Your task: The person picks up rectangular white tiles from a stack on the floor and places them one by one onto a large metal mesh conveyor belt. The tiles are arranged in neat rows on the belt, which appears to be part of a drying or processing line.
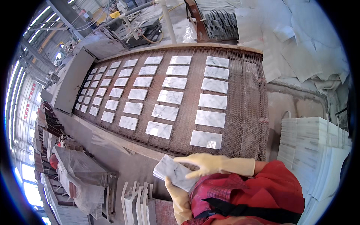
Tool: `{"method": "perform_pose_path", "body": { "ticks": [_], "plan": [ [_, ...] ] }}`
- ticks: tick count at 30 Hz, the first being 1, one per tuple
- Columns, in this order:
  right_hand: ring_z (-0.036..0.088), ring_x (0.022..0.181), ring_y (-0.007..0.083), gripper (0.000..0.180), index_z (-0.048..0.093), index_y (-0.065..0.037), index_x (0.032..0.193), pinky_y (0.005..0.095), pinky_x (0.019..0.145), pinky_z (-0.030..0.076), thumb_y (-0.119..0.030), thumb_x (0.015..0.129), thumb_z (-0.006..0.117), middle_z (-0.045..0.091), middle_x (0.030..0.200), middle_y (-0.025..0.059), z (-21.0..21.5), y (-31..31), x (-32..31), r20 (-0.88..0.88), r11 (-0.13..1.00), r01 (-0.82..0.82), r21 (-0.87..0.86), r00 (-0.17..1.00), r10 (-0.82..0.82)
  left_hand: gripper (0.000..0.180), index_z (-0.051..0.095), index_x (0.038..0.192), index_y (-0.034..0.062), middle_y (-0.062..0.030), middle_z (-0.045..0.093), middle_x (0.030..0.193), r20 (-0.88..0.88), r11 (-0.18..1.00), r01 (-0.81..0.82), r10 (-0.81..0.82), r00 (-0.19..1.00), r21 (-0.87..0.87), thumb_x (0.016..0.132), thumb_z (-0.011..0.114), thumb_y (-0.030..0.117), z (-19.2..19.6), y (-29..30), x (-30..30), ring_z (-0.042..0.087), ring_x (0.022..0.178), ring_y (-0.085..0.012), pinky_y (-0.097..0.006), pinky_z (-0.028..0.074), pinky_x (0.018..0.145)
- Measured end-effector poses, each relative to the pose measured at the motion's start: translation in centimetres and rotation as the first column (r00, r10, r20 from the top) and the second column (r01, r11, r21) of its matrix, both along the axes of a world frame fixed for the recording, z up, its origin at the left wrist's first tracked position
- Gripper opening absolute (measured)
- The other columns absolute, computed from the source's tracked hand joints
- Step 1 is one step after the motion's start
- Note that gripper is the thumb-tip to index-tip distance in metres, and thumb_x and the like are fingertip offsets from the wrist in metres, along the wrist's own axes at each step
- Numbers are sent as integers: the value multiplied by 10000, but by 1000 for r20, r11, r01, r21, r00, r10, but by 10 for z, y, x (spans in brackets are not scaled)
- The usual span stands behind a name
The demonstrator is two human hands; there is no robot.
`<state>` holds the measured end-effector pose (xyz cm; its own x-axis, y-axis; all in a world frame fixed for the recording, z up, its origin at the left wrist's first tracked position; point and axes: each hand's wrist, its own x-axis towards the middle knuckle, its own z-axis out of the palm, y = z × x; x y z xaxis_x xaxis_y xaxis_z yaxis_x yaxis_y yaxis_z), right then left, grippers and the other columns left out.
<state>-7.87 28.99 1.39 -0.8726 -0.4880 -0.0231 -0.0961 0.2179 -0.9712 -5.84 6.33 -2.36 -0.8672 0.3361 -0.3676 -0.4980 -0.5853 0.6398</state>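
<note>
A small stack of white, grey-veined marble tiles is in my left hand, which wears a cream rubber glove. Its thumb lies along the near edge of the stack; the other fingers are hidden beneath. My right hand, gloved alike, reaches over the top tile with fingers and thumb spread; whether they touch it I cannot tell. Just beyond the hands, the mesh conveyor belt carries rows of similar tiles. Closest to my right hand is a glossy tile at the near end of the rightmost row.
A grey metal housing spans the belt's far left end. White slabs stand stacked on the right, below hanging pale sheeting. At lower left are a plastic-wrapped stack and upright slabs. Dark slabs lean behind the belt.
</note>
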Motion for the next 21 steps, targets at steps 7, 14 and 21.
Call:
{"method": "perform_pose_path", "body": {
  "ticks": [7, 14, 21],
  "plan": [
    [458, 1541, 431, 1198, 245, -146, 1755, 482, 1255, 397, -500, 828, 917, 456, 1668, 283, -5, -48, 21, 140, 980, 198, 37, 970, -201, 735, 387, 1659, 68, -150, 510, 1632, -40, 983, -83, 77, 996, -162, 1051, 727, 303, -10, -5, -3, 544, 1462, -341, -509, 446, 1230],
    [464, 1544, 330, 1245, 216, -133, 1766, 433, 1264, 380, -329, 777, 946, 487, 1661, 220, -36, -53, 23, 259, 946, 264, -187, 943, -211, 814, 225, 1735, 129, -135, 407, 1694, -77, 939, -4, -24, 997, -344, 1085, 688, 290, 16, 11, 0, 454, 1526, -304, -477, 410, 1239],
    [503, 1513, 316, 1282, 211, -77, 1758, 391, 1238, 402, -243, 718, 942, 518, 1632, 237, -15, -49, 44, 346, 891, 359, -277, 903, -256, 799, 253, 1728, 117, -140, 477, 1627, -239, 817, 20, -192, 952, -577, 1080, 685, 296, 23, 12, 9, 505, 1470, -304, -452, 435, 1204]
  ]
}}
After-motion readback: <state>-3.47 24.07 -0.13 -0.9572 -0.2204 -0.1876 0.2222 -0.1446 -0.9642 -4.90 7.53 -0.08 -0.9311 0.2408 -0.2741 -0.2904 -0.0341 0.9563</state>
